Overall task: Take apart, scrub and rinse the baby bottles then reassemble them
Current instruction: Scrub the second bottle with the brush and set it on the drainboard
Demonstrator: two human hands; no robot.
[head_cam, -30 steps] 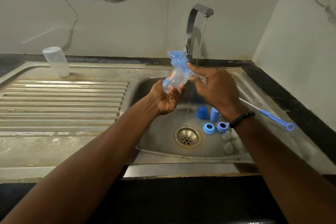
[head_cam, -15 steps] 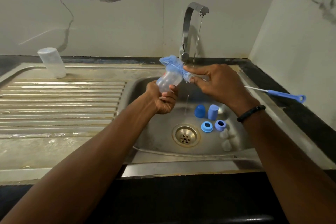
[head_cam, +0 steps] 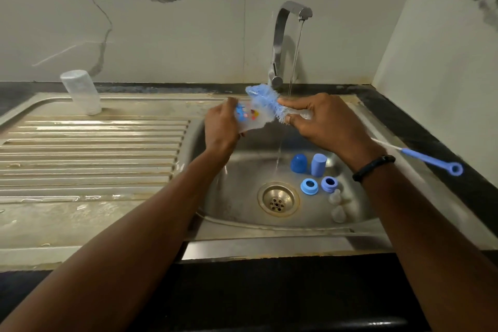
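Left hand [head_cam: 221,127] is wrapped round the clear baby bottle [head_cam: 249,119], holding it over the left side of the sink [head_cam: 350,229] basin, mouth pointing right and a little away from me. Right hand [head_cam: 327,122] pinches the bottle brush [head_cam: 265,101] just behind the bristles, thumb and fingers closed on the stem; the blue handle [head_cam: 431,160] trails out past my wrist toward the counter [head_cam: 420,127] on the right. Key relation as I read it: bottle axis runs roughly left-right, brush head sits at the mouth, angled up and left, so the two axes aren't quite in line. Bristles touch the rim area; can't tell how much of the head is inside. Right hand is the one nearer the mouth, so my guess is it does the pushing, left just steadies. Tap [head_cam: 292,11] is running, stream falls just behind the right hand. Caps [head_cam: 298,163], rings [head_cam: 309,186] and teats [head_cam: 338,214] lie in the basin right of the drain; second bottle [head_cam: 80,91] stands inverted on the drainboard.
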